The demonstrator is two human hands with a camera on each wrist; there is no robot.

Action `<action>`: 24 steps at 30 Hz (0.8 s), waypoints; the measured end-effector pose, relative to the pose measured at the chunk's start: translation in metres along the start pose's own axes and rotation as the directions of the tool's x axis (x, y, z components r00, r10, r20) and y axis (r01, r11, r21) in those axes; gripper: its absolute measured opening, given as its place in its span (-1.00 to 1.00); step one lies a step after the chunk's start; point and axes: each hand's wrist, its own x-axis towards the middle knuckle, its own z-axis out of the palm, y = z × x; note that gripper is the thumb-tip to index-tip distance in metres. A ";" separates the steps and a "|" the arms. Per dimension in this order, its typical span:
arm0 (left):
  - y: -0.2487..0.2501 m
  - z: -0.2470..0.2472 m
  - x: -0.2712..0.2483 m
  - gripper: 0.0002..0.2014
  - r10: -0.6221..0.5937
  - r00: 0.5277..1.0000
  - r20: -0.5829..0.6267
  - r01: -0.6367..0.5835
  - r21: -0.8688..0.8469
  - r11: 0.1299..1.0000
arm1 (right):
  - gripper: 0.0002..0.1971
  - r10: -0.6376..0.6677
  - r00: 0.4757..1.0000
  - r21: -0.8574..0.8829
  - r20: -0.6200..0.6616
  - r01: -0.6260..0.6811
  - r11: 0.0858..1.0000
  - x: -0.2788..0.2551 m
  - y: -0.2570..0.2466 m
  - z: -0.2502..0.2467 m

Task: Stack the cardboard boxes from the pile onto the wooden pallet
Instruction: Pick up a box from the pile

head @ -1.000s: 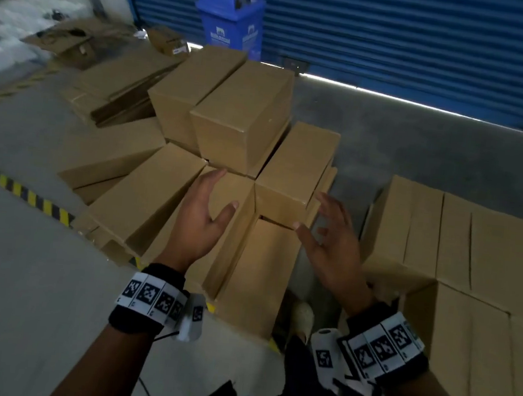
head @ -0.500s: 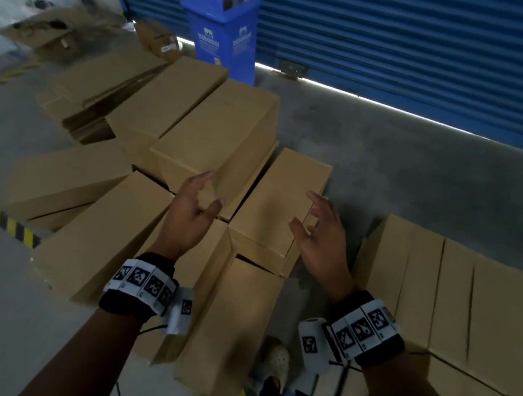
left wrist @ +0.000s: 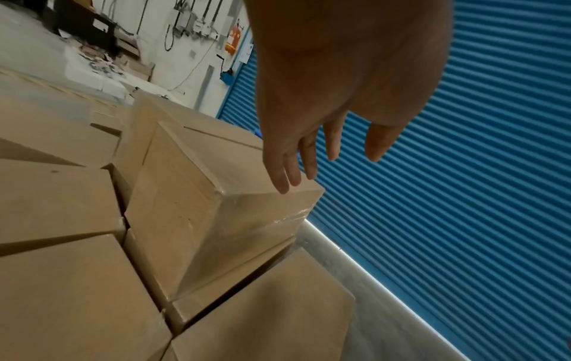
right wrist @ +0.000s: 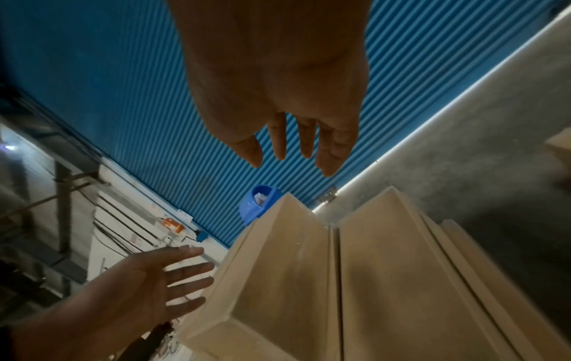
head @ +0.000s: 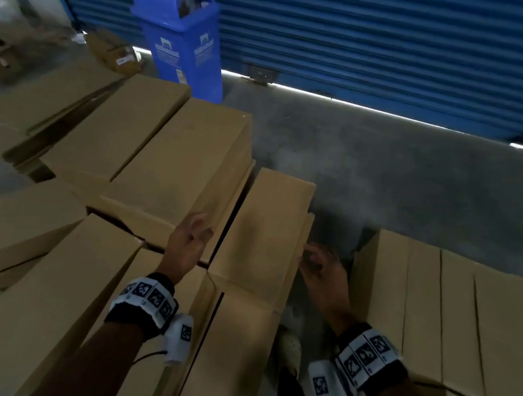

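A pile of long brown cardboard boxes [head: 150, 141] lies on the floor in front of me. One narrow box [head: 263, 230] lies on top at the pile's right. My left hand [head: 189, 243] [left wrist: 309, 156] hovers open at this box's left side, fingers straight, near the taller box [head: 185, 170] beside it. My right hand [head: 320, 268] [right wrist: 290, 149] is open at the narrow box's right edge, fingers loosely spread, holding nothing. Stacked boxes [head: 454, 315] stand at the right; the pallet under them is hidden.
A blue bin [head: 181, 28] stands against the blue roller shutter [head: 399, 44] behind the pile. Flattened cardboard [head: 47, 101] lies at the far left. Bare grey concrete floor [head: 400, 180] stretches between pile and shutter. My shoe [head: 291, 349] shows between pile and stack.
I have leaned in toward the pile. Both hands moved forward and down, coming to either side of the narrow top box. They hold nothing throughout.
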 end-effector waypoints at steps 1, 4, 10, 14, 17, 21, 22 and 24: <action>-0.003 0.008 0.018 -0.63 -0.028 1.000 -0.001 0.028 -0.006 1.000 | -0.71 0.025 0.999 -0.003 0.022 -0.025 1.000 0.020 0.011 0.006; -0.016 0.037 0.072 -0.63 -0.120 0.993 -0.010 0.120 0.014 0.993 | -0.71 0.112 0.988 -0.032 0.109 -0.109 0.993 0.080 0.046 0.030; -0.082 0.112 0.176 -0.59 -0.205 0.977 0.054 0.199 0.104 0.975 | -0.61 0.214 0.944 -0.097 0.250 -0.196 0.976 0.175 0.120 0.092; -0.143 0.154 0.215 -0.63 -0.299 0.951 0.073 0.281 0.190 0.941 | -0.60 0.204 0.929 -0.137 0.308 -0.169 0.976 0.211 0.171 0.138; -0.179 0.171 0.238 -0.62 -0.310 0.943 0.118 0.259 0.322 0.911 | -0.52 0.193 0.901 -0.203 0.389 -0.121 0.972 0.224 0.206 0.159; -0.211 0.185 0.251 -0.48 -0.360 0.922 0.143 0.308 0.294 0.905 | -0.59 0.075 0.895 -0.265 0.439 0.049 0.963 0.223 0.244 0.162; -0.215 0.190 0.249 -0.50 -0.374 0.915 0.154 0.327 0.262 0.908 | -0.61 0.052 0.894 -0.274 0.445 0.081 0.958 0.222 0.250 0.159; -0.217 0.200 0.243 -0.56 -0.362 0.925 0.117 0.337 0.187 0.923 | -0.62 0.030 0.903 -0.283 0.429 0.102 0.954 0.221 0.256 0.152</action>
